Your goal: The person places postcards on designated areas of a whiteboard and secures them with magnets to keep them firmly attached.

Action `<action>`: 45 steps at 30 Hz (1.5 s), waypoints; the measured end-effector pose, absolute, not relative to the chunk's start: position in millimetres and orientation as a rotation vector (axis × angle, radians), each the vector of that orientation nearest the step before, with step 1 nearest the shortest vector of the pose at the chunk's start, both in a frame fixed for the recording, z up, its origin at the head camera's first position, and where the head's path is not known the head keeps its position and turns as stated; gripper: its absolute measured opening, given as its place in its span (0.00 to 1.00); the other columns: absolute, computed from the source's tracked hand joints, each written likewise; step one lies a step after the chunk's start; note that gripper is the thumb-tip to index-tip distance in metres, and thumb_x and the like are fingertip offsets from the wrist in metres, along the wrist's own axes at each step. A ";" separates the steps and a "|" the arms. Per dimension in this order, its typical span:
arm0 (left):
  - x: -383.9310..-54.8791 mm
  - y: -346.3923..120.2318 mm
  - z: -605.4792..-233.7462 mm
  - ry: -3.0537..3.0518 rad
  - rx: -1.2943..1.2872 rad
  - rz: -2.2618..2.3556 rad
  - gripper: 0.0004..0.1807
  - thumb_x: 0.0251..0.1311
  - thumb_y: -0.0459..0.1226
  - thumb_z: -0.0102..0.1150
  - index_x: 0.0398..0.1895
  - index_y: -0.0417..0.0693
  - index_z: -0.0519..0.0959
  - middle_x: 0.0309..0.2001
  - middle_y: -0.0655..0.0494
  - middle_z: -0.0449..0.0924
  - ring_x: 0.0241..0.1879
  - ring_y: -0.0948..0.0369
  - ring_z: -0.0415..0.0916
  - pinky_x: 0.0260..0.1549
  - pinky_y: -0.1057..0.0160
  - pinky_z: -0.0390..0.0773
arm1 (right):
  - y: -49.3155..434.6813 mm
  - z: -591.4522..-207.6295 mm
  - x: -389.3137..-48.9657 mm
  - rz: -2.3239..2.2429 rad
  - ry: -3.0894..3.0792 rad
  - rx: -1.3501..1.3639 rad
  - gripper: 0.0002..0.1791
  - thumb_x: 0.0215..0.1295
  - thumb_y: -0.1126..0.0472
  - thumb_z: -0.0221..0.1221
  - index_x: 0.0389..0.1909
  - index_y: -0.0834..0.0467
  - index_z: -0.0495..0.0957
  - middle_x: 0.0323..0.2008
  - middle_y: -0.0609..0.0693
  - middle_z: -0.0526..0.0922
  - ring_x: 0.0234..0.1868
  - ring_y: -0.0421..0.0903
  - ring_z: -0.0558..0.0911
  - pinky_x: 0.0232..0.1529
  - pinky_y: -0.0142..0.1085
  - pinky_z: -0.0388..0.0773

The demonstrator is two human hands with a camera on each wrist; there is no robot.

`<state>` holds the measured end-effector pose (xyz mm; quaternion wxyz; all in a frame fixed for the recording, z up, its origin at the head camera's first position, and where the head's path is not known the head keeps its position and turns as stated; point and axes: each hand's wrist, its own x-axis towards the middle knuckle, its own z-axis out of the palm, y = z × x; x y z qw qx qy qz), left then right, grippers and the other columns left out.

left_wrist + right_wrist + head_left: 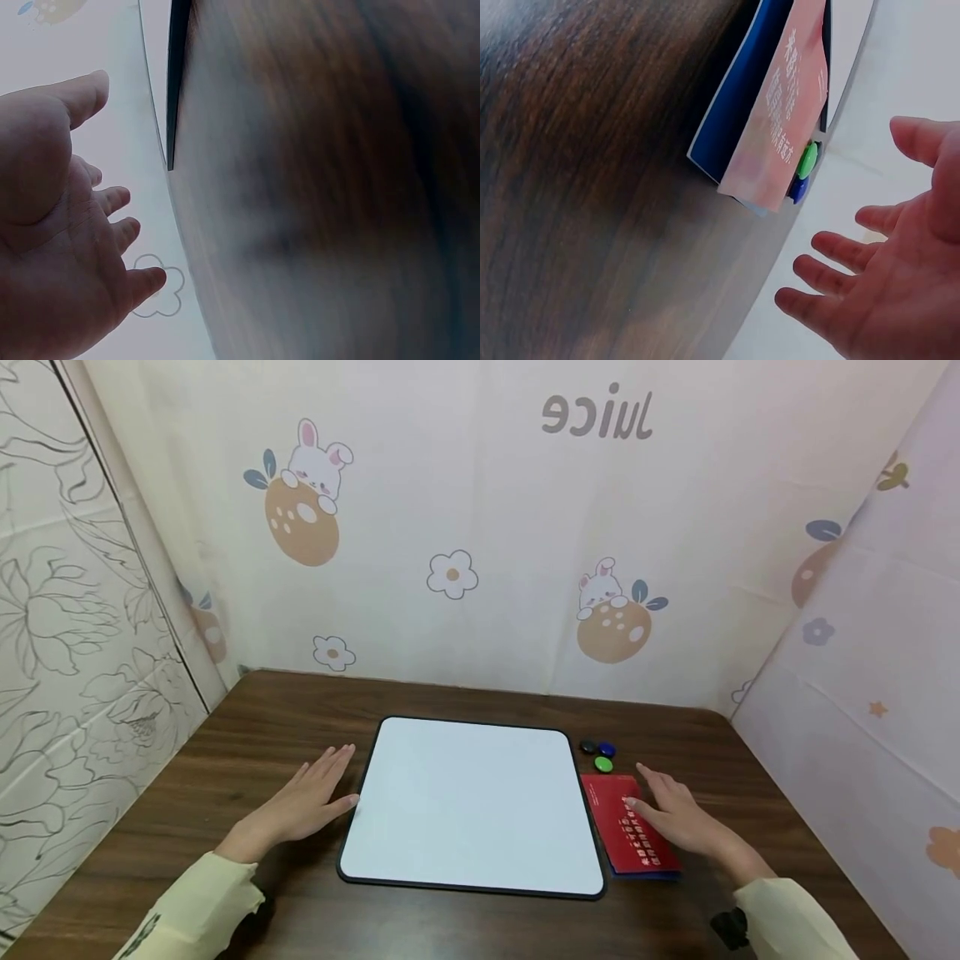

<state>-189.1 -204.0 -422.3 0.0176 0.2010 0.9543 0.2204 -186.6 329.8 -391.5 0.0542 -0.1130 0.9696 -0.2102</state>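
- Both hands were well apart and held nothing: the left hand and the right hand had their fingers extended, thumbs spread inward.
- Between them lay a white board with a dark rim, flat on the brown wooden table.
- Seen from the head, the left thumb reached the board's near side edge; whether it touched could not be told.
- Just inward of the right hand, partly behind its thumb in the head view, lay a red booklet with white print, beside the board.
- Under that booklet, a blue layer showed on the side facing the right hand.
- Close by the right fingertips, on the side toward the left hand, sat three round pieces: black, blue and green.
- Beyond both hands hung a pale curtain printed with rabbits and flowers.
- Pale yellow sleeves covered both forearms.
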 end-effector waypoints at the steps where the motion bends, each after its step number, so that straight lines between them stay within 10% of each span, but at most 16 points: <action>1: -189.7 -203.4 -422.2 2.965 0.623 0.686 0.41 0.68 0.49 0.50 0.74 0.35 0.47 0.72 0.36 0.48 0.71 0.39 0.40 0.63 0.34 0.43 | 329.5 -392.0 -186.9 -0.633 2.947 -0.341 0.41 0.67 0.49 0.55 0.69 0.72 0.50 0.62 0.76 0.57 0.60 0.75 0.57 0.50 0.70 0.62; 45: -204.8 -181.7 -426.0 2.824 0.487 0.562 0.40 0.70 0.49 0.47 0.73 0.33 0.47 0.73 0.35 0.46 0.71 0.39 0.40 0.62 0.32 0.38 | 313.7 -403.7 -200.2 -0.471 2.941 0.001 0.41 0.63 0.50 0.59 0.57 0.83 0.59 0.48 0.77 0.67 0.49 0.70 0.68 0.45 0.61 0.72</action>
